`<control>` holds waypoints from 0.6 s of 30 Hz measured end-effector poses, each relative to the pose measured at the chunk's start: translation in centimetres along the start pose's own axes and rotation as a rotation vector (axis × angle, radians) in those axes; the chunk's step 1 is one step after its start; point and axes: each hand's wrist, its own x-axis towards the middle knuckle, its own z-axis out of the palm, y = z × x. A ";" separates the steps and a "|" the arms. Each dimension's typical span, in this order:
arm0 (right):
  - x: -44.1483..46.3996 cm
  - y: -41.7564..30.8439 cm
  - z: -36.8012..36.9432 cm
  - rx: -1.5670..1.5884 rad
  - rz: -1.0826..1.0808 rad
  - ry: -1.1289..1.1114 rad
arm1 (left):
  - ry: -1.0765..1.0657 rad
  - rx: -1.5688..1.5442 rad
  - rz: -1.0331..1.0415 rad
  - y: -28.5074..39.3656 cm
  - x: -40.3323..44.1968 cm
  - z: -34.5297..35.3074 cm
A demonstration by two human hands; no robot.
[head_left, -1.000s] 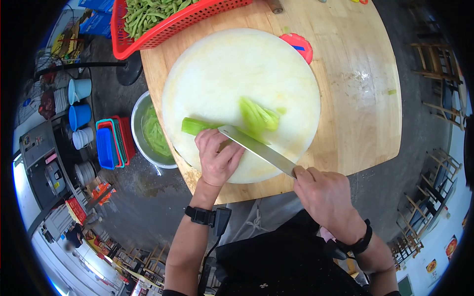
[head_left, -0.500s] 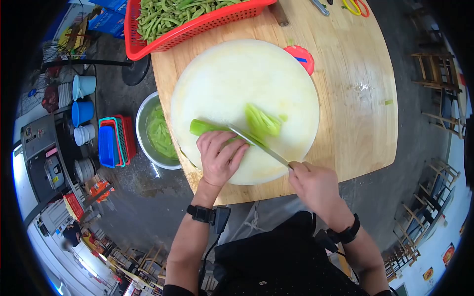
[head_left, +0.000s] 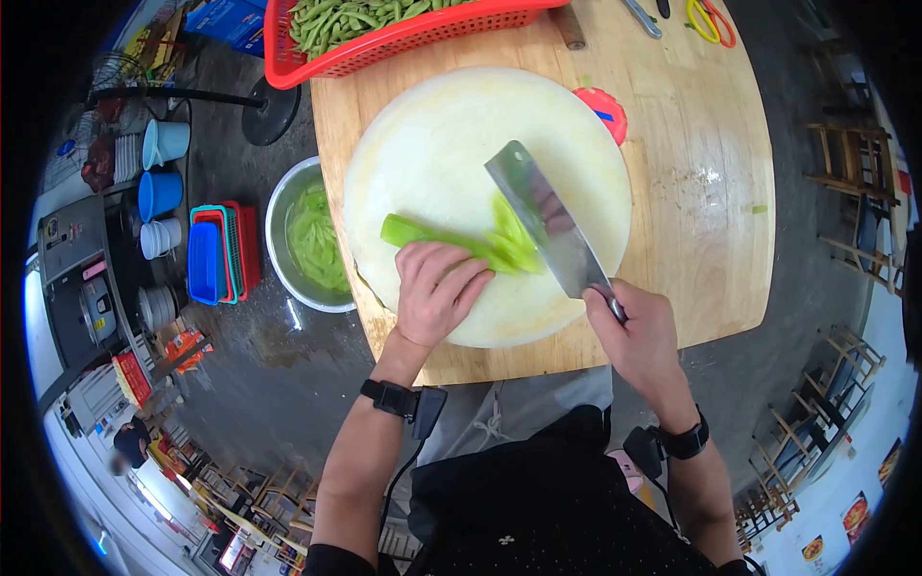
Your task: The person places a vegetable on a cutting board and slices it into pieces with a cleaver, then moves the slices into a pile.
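Green and smooth, a stalk (head_left: 405, 232) lies on our round white board (head_left: 451, 125) in the head view, held under our left hand (head_left: 432, 293), fingers bent. Our right hand (head_left: 636, 336) clamps its fingers round a broad, shiny cleaver (head_left: 552, 226) beside cut slices (head_left: 514, 238). Wooden table (head_left: 701, 230) lies beneath, a metal bowl (head_left: 275, 230) off its left edge; white surface stretches to the board's far rim.

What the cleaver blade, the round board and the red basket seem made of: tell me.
Cleaver blade: probably steel, smooth and shiny, judging by its grey, mirror-like reflections. Round board: likely plastic, whitish and fairly matte; no wood grain shows. Red basket: looks like glossy moulded plastic, from its even colour and perforated wall.
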 end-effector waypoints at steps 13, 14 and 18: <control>-2.5 -1.8 1.0 -0.418 -0.371 0.019 | -0.014 -0.004 0.008 -0.2 0.0 0.0; -2.4 -1.9 1.0 -0.439 -0.392 0.009 | -0.010 -0.001 0.012 -0.2 0.0 0.0; -2.5 -2.1 1.5 -0.437 -0.405 0.023 | -0.017 0.004 0.012 -0.3 -0.2 0.0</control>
